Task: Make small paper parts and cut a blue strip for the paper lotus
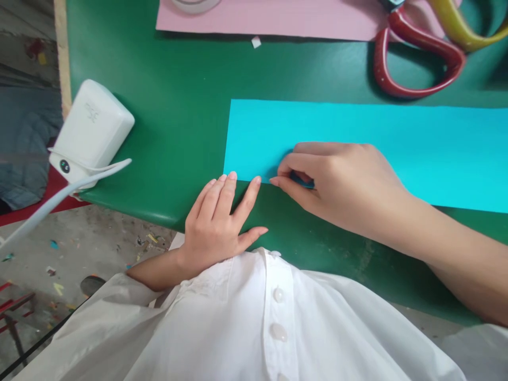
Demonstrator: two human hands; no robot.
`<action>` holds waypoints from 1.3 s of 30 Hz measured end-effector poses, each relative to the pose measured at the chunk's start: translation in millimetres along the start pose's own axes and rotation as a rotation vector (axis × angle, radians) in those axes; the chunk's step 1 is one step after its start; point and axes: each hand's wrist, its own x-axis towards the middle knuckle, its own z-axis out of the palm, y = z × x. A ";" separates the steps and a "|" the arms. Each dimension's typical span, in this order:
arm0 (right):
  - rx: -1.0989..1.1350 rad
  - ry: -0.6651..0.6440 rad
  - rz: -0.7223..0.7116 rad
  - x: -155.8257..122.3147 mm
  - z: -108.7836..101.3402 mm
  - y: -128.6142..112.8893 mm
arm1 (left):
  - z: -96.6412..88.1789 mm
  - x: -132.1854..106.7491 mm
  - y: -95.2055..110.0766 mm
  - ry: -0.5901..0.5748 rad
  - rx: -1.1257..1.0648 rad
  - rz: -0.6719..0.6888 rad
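Observation:
A long strip of bright blue paper (pixel 278 127) lies on the green tabletop and runs out of view on the right. My right hand (pixel 345 185) is closed at its near edge, thumb and forefinger curled together on the paper's border. The other fingers are tucked under the hand, partly hidden. To its left, my left hand (pixel 216 227) lies with its fingers stretched and the thumb apart, holding nothing. Its fingertips touch the near edge close to the paper's left corner.
Scissors with one red handle (pixel 420 87) and one yellow handle lie at the back right, partly over pink paper (pixel 278 18). A roll of tape (pixel 196 4) sits on that paper. At left stands a white power bank (pixel 93 127) with a cable, near the table's edge.

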 end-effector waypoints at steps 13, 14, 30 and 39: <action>-0.036 0.030 -0.047 -5.6 8.2 -3.7 | -8.4 2.5 -12.3 -0.120 -0.030 -0.105; -0.033 0.028 -0.043 -2.1 8.5 -6.7 | -7.3 3.7 -14.3 -0.099 -0.026 -0.112; -0.070 0.003 0.039 6.1 6.9 -13.0 | -10.0 6.0 8.1 -0.177 -0.039 -0.127; -0.041 0.019 -0.004 0.6 1.2 0.3 | -11.0 6.4 9.2 -0.184 -0.046 -0.187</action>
